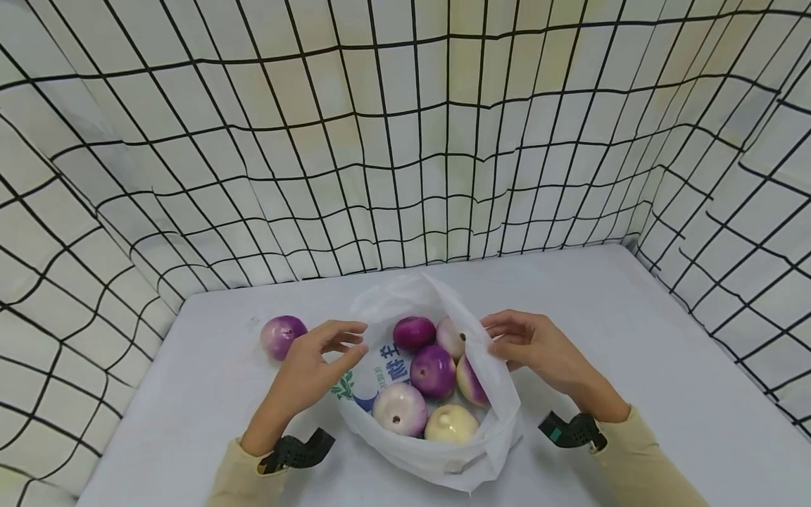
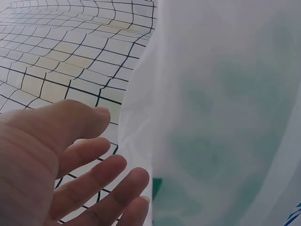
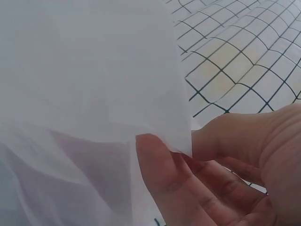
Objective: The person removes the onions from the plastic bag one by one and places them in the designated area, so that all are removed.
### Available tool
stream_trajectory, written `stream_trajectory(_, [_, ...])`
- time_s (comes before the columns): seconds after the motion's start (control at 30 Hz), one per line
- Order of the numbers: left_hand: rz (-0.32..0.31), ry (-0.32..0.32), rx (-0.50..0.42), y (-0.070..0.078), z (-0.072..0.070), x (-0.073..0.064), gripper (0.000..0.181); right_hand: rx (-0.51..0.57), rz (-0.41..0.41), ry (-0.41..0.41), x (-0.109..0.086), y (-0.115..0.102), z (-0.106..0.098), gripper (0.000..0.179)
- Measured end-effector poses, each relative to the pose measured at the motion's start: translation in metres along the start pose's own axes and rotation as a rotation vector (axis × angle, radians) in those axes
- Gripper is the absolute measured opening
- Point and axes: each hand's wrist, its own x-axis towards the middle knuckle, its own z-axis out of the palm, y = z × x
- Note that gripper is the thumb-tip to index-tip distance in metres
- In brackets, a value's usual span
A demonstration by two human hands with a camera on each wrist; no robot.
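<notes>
A white plastic bag [image 1: 443, 468] with printed characters and green leaves lies on the table, its mouth spread wide. Several onions show inside it, among them a deep purple onion [image 1: 433, 371], a pale onion [image 1: 400, 410] and a yellowish onion [image 1: 452, 424]. My right hand [image 1: 538, 350] pinches the bag's right edge between thumb and fingers; in the right wrist view the film [image 3: 94, 80] passes in front of the thumb. At the bag's left rim, my left hand [image 1: 315, 362] has its fingers apart and loosely bent, holding nothing. The left wrist view shows these fingers [image 2: 101, 181] beside the film.
One purple-and-white onion [image 1: 281, 336] sits outside the bag, just beyond my left hand. Black netting [image 1: 405, 166] over pale walls encloses the back and both sides of the white table [image 1: 595, 296]. Each wrist carries a black camera mount [image 1: 298, 451].
</notes>
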Motion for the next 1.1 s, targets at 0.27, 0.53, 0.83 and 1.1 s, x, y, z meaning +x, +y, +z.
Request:
stream_trajectory(0.27, [-0.006, -0.103, -0.001, 0.005, 0.002, -0.001, 0.037, 0.026, -0.003, -0.015, 0.0, -0.002, 0.0, 0.044])
stream_trajectory(0.53, [0.064, -0.246, -0.028, 0.007, 0.011, -0.002, 0.04, 0.034, -0.013, -0.023, -0.002, -0.003, 0.001, 0.046])
stream_trajectory(0.83, [0.165, -0.426, -0.056, 0.011, 0.022, -0.007, 0.052, 0.054, -0.015, -0.026, -0.004, -0.003, 0.002, 0.048])
stream_trajectory(1.1, [0.122, -0.491, -0.039, 0.01, 0.023, -0.007, 0.06, 0.065, -0.025, -0.04, -0.003, -0.003, 0.004, 0.048])
